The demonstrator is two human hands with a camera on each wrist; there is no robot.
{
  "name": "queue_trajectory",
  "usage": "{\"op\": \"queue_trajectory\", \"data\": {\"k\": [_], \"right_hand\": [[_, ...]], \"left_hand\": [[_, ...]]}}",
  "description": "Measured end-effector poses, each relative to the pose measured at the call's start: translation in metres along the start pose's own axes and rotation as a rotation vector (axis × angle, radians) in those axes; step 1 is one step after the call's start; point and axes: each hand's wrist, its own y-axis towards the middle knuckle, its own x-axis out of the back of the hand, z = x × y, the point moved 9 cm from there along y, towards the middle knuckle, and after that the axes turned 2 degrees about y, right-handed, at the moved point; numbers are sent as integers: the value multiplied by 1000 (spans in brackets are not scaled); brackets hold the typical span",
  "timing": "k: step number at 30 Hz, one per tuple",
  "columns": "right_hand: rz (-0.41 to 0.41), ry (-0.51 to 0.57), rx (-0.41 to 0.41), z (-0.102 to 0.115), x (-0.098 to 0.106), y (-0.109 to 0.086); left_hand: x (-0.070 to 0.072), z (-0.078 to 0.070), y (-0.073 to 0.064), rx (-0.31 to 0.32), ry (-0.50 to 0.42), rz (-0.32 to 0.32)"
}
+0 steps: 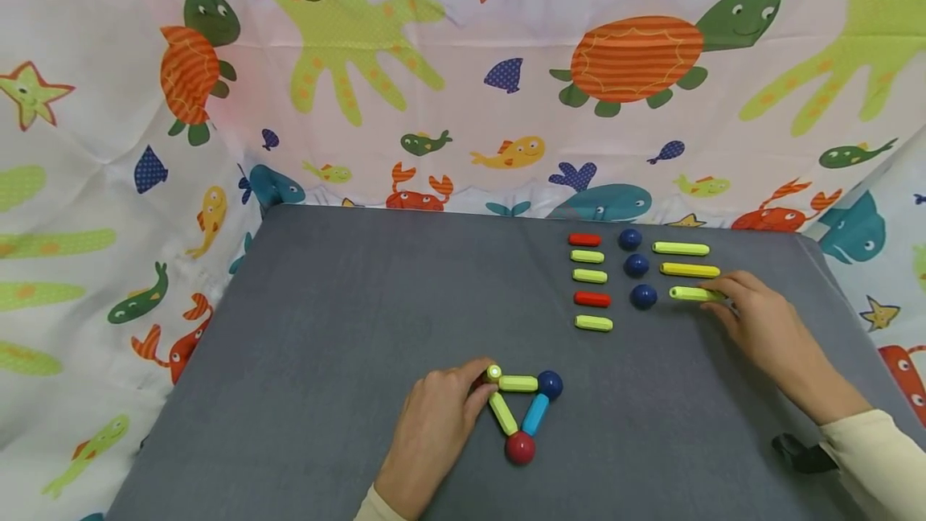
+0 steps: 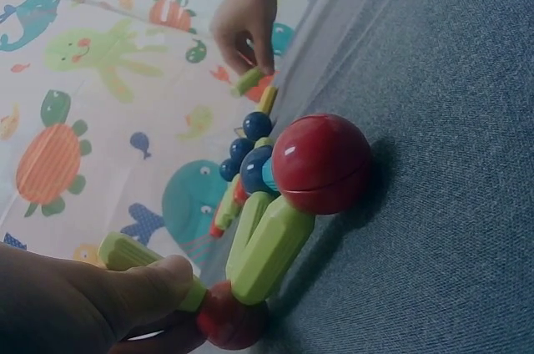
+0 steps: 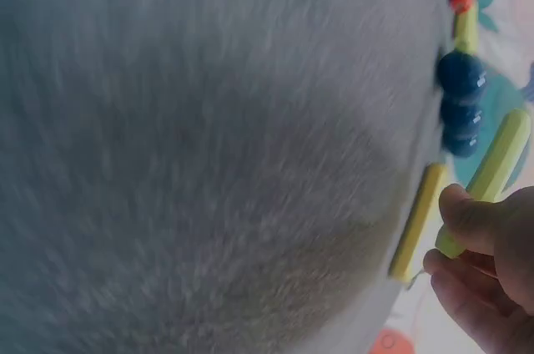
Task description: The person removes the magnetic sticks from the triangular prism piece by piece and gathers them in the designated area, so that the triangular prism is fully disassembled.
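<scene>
My left hand (image 1: 437,416) pinches a short green rod (image 1: 494,373) that stands upright at one corner of a triangle on the table. In the left wrist view, that rod's lower end meets a red ball (image 2: 234,316). The triangle's sides are two short green rods (image 1: 518,383) and a light blue rod (image 1: 535,415). Its other corners are a dark blue ball (image 1: 550,385) and a red ball (image 1: 520,448). At the right, my right hand (image 1: 774,336) pinches a long green rod (image 3: 498,158) by one end between thumb and fingers, raised in the right wrist view.
Short red and green rods (image 1: 590,276) lie in a column at the back right. Beside them are three dark blue balls (image 1: 637,265), then a long yellow rod (image 1: 690,270) and another long green rod (image 1: 681,248). A dark strap (image 1: 803,454) hangs by the right sleeve. A patterned cloth surrounds the grey table (image 1: 325,304).
</scene>
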Motion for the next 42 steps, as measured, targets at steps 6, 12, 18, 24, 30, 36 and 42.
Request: {"op": "queue_trajectory", "data": {"k": [6, 12, 18, 24, 30, 36, 42], "right_hand": [[67, -18, -12, -19, -10, 3], [94, -23, -14, -28, -12, 2], [125, -18, -11, -30, -15, 2], [165, -29, -28, -31, -21, 5], [187, -33, -63, -32, -19, 5], [248, -34, -133, -35, -18, 0], [297, -42, -206, -31, -18, 2]], "left_hand": [[-1, -1, -1, -7, 5, 2], [-1, -2, 0, -7, 13, 1], [-1, -2, 1, -5, 7, 6], [-1, -1, 1, -3, 6, -2], [3, -3, 1, -11, -1, -9], [5, -5, 1, -21, -17, 2], [1, -2, -3, 2, -19, 8]]}}
